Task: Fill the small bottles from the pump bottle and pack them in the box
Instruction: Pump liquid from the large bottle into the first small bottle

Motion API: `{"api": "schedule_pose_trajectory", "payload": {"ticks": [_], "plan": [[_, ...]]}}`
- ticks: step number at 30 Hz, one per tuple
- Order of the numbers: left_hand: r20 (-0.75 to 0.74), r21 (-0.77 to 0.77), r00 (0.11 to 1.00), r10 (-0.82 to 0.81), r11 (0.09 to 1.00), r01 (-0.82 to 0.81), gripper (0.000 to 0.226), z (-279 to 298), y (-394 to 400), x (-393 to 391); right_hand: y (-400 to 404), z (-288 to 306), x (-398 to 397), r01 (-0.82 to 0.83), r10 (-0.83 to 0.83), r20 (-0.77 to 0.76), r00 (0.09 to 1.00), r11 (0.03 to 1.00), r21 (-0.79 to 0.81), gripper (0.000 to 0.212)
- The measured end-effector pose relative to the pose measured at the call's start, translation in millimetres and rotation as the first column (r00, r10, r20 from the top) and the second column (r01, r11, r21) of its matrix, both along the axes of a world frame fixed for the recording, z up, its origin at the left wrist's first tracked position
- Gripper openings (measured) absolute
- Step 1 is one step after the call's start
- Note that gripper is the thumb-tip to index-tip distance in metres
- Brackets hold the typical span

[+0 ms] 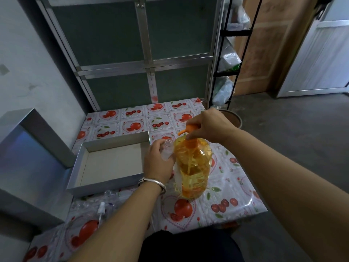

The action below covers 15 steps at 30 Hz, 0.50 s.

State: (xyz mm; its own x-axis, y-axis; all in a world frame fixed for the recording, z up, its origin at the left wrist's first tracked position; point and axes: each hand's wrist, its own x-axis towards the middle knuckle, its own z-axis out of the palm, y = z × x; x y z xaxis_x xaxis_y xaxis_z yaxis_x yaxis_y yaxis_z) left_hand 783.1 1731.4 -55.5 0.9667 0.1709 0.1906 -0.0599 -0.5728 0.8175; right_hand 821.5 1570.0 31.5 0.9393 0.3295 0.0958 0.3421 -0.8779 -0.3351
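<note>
A large orange pump bottle point(194, 165) stands on the fruit-patterned tablecloth. My right hand point(208, 125) grips its orange pump head point(189, 128) from above. My left hand point(157, 161) holds a small clear bottle point(167, 149) upright, its open mouth just below and left of the orange spout. A shallow silver box point(111, 183) lies open and empty to the left. More small clear bottles point(109, 194) and a white spray cap point(101, 207) lie on the cloth in front of the box.
The box's silver lid point(28, 159) leans at the left. A metal-framed cabinet point(143, 59) stands behind the table. A black shelf rack point(229, 72) with plastic bags and a brown bucket point(236, 118) are at the right, on the concrete floor.
</note>
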Motion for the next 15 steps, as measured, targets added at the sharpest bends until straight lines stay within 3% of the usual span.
{"api": "schedule_pose_trajectory", "payload": {"ticks": [5, 8, 11, 15], "plan": [[0.052, 0.031, 0.997, -0.064, 0.998, 0.063, 0.042, 6.0, 4.1, 0.1, 2.3, -0.1, 0.2, 0.031, -0.032, -0.059, 0.998, 0.999, -0.014, 0.046], [0.058, 0.072, 0.993, -0.105, 0.992, 0.101, 0.042, 9.0, 8.2, 3.2, 6.8, 1.1, 2.8, 0.107, -0.078, -0.196, 0.978, 0.985, 0.138, 0.048], [0.066, 0.077, 0.988, -0.143, 0.987, 0.138, 0.043, 13.7, 10.8, 6.4, 17.1, -3.5, 12.6, 0.311, -0.189, -0.348, 0.918, 0.888, 0.338, 0.058], [0.062, 0.078, 0.981, -0.186, 0.980, 0.181, 0.045, 16.1, 15.4, 12.5, 36.1, -7.8, 28.9, 0.495, -0.267, -0.511, 0.817, 0.780, 0.383, 0.059]]}}
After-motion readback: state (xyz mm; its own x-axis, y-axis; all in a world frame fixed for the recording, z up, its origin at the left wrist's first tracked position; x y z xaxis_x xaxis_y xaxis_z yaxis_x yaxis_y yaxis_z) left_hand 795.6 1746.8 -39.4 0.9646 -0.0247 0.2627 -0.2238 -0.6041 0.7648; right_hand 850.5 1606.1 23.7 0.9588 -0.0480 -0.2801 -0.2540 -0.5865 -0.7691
